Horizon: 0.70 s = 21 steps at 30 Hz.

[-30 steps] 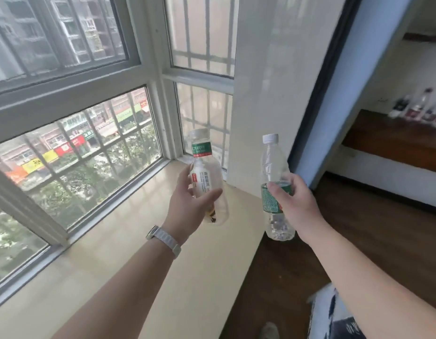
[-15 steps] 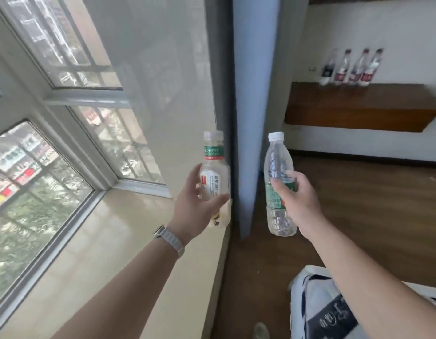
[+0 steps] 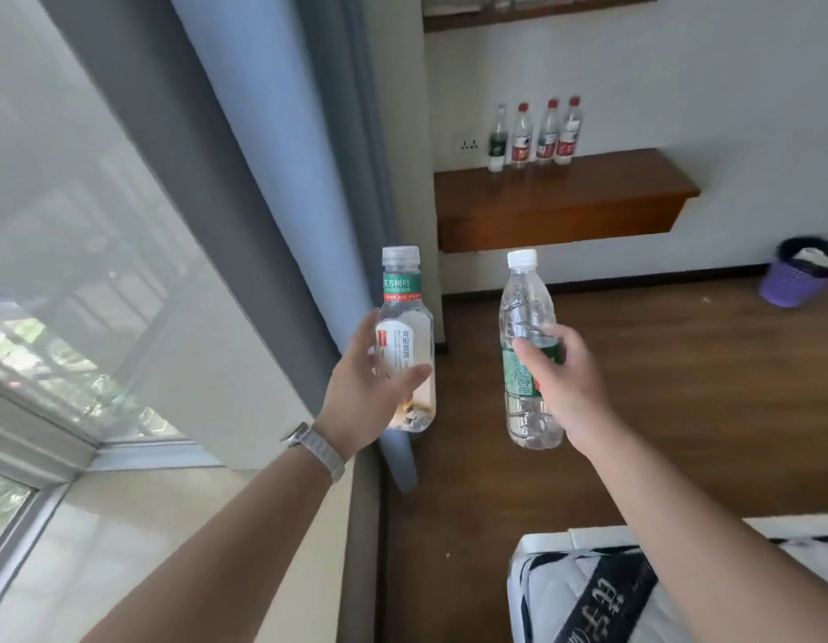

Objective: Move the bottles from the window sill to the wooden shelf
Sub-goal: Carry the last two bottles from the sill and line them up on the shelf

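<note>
Two bottles carried upright between window sill and shelf. The left hand (image 3: 363, 392) grips the tea bottle (image 3: 404, 338) around its lower body, thumb across the front of the white label and fingers curled behind. Its long axis is nearly vertical, with the clear cap up and the base down. The right hand (image 3: 567, 387) grips the water bottle (image 3: 523, 299) at its green label, fingers wrapped round the middle. This bottle also stands cap up, its white cap tilted slightly left. The two bottles are held side by side, apart, in the air over the dark wooden floor (image 3: 681, 401), just past the edge of the pale window sill (image 3: 147, 549). A grey-blue curtain (image 3: 273, 178) hangs beside the sill. Ahead, the wooden shelf (image 3: 588, 192) is fixed to a white wall; four bottles (image 3: 535, 134) stand upright in a row at its back left, near a wall socket (image 3: 468, 143). A purple waste basket (image 3: 795, 280) sits on the floor at right.
</note>
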Tool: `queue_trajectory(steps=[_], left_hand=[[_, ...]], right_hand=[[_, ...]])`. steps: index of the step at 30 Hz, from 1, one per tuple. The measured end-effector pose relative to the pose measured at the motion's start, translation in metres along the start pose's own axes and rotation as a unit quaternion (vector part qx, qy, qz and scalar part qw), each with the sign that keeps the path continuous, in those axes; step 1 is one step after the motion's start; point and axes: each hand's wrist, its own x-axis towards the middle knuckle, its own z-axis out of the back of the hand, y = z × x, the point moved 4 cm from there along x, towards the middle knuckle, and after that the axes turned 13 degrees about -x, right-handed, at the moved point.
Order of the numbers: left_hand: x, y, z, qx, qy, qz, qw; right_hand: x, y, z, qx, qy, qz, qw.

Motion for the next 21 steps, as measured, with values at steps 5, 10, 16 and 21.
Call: queue_trajectory(steps=[5, 10, 16, 21], left_hand=[[0.044, -0.007, -0.039, 0.028, 0.055, -0.041, 0.997], [0.094, -0.003, -0.07, 0.019, 0.099, -0.047, 0.994], [0.175, 0.006, -0.099, -0.005, 0.157, -0.035, 0.987], [0.255, -0.001, -0.116, -0.04, 0.183, -0.03, 0.982]], right_hand=[[0.028, -0.009, 0.027, 0.012, -0.043, -0.019, 0.999], [0.06, -0.016, 0.039, 0.013, -0.063, -0.047, 0.997], [0.111, -0.018, 0.042, 0.025, -0.107, -0.083, 0.99], [0.168, -0.005, 0.043, 0.014, -0.145, -0.106, 0.984]])
